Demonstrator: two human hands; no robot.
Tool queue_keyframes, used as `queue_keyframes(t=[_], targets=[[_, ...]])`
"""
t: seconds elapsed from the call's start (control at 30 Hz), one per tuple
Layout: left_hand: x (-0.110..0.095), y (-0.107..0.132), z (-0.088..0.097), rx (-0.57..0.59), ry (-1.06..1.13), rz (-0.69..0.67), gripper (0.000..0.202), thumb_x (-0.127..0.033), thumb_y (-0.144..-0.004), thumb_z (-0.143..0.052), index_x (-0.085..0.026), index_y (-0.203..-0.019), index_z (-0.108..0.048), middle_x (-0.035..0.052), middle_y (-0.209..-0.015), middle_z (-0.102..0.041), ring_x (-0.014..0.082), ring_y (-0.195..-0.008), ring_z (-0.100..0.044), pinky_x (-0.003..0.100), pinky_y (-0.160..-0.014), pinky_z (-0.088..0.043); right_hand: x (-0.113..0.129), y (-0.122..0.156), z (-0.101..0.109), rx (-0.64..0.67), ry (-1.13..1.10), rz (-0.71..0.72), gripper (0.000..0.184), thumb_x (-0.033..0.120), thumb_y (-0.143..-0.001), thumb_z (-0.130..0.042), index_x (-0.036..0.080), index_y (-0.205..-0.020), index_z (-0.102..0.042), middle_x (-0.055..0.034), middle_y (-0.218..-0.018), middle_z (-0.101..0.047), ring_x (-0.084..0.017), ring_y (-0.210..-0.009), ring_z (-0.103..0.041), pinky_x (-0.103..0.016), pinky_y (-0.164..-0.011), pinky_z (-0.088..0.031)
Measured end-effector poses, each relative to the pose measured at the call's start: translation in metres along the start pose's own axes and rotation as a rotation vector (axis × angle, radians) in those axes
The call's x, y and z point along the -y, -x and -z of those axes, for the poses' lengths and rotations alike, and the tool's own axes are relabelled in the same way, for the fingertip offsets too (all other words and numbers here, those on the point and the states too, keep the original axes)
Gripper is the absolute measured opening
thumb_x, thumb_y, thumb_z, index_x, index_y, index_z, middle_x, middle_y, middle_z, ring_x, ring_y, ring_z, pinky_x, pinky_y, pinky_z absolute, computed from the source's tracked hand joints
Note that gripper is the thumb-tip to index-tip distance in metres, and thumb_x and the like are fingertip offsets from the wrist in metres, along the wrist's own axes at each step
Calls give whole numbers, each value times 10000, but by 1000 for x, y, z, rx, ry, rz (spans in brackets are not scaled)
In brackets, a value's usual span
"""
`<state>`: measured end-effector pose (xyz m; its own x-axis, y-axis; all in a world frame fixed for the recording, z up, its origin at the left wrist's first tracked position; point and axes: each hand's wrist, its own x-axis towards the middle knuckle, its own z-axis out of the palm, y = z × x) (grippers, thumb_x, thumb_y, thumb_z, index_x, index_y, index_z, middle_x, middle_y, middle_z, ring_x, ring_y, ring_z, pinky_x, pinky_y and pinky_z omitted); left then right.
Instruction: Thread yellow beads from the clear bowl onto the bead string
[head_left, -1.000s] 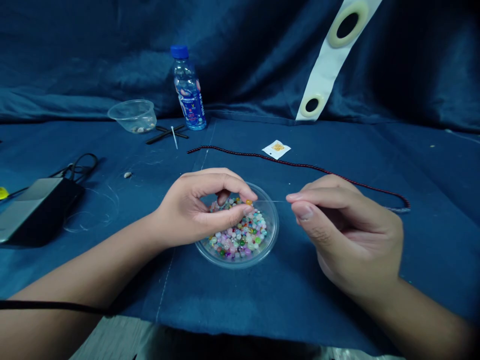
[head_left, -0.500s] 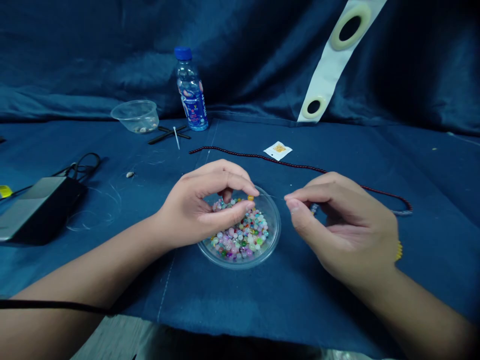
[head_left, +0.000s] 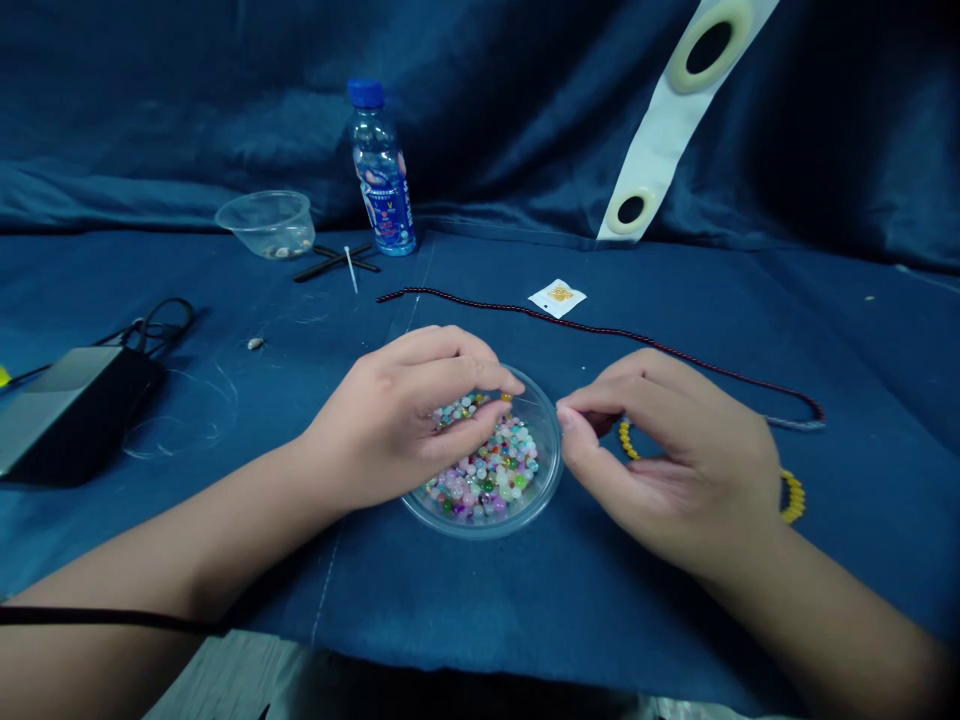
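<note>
My left hand (head_left: 412, 415) pinches a small amber bead (head_left: 507, 397) between thumb and forefinger, above a clear round bowl (head_left: 553, 470). Many mixed pastel and coloured beads (head_left: 487, 485) fill the bowl. To the right of its rim, my right hand (head_left: 682, 460) has thumb and forefinger pressed together on a thin clear thread, which is very faint now. A string of yellow beads (head_left: 793, 497) shows behind and below the right hand, partly hidden by it.
A dark red bead strand (head_left: 600, 329) lies across the cloth beyond the hands, near a small white packet (head_left: 557, 298). Farther back stand a drink bottle (head_left: 386, 190) and a clear tub (head_left: 262, 225), beside crossed black sticks (head_left: 330, 263). A dark device (head_left: 82, 410) with a cable sits left.
My right hand has shifted slightly left, closer to the left hand, and the gap between the fingertips is smaller. More of the yellow bead string shows. The amber bead stays in my left fingers.
</note>
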<state>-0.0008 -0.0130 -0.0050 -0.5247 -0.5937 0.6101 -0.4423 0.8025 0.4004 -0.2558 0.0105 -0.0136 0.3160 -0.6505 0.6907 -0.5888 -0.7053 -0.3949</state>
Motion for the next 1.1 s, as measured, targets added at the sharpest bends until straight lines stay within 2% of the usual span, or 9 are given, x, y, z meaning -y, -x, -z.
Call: queue_keyframes(t=[0.17, 0.33, 0.53, 0.67, 0.8, 0.93, 1.1], targets=[[-2, -3, 1, 54, -56, -45, 132, -130, -1060, -768, -173, -1170, -828, 18, -1087, -810, 124, -1016, -755, 246, -916, -580, 3, 2, -2, -26, -66, 24, 102, 118, -1007, -741, 179, -998, -822, -25, -860, -747, -117, -755, -687, -277, -652, -526], [-2, -2, 2, 53, -25, -54, 120, -155, -1069, -781, -161, -1173, -841, 28, -1101, -839, 131, -1021, -775, 260, -926, -587, 0, 4, -10, 10, -127, 19, 113, 104, -1005, -762, 179, -1045, -837, -34, -919, -767, -114, -795, -709, -264, -685, -552], [4, 1, 0, 47, 71, -88, 169, -135, -1032, -838, -162, -1199, -845, 22, -1101, -887, 124, -1002, -825, 262, -931, -597, -1, 6, -13, 18, -163, -3, 100, 113, -1009, -766, 170, -1050, -838, -46, -934, -774, -117, -811, -715, -268, -682, -543], [5, -2, 3, 32, 181, -85, 281, -119, -996, -873, -205, -1260, -826, 16, -1109, -894, 137, -948, -831, 286, -911, -623, 1, 3, -7, 54, -293, -53, 98, 100, -991, -755, 177, -992, -815, -34, -928, -758, -121, -830, -703, -286, -723, -552], [-5, -6, 12, 45, 356, -163, 273, -95, -980, -887, -172, -1231, -809, 31, -1111, -898, 121, -866, -813, 292, -823, -626, 5, -1, 3, 103, -525, -17, 119, 68, -934, -740, 171, -969, -788, -30, -922, -732, -143, -859, -687, -324, -768, -576], [-19, -12, 20, 32, 436, -165, 236, -128, -971, -913, -171, -1175, -803, 16, -1051, -898, 116, -779, -800, 301, -768, -633, 7, -4, 9, 169, -658, 43, 90, 80, -889, -749, 161, -924, -764, -45, -922, -722, -160, -832, -682, -344, -735, -583], [-37, -29, 28, 7, 397, -158, 170, -179, -983, -913, -229, -1097, -798, -32, -937, -890, 136, -668, -778, 329, -700, -642, 6, -2, 12, 230, -779, -57, 54, 193, -963, -733, 206, -913, -747, -49, -893, -709, -195, -811, -689, -382, -735, -592]])
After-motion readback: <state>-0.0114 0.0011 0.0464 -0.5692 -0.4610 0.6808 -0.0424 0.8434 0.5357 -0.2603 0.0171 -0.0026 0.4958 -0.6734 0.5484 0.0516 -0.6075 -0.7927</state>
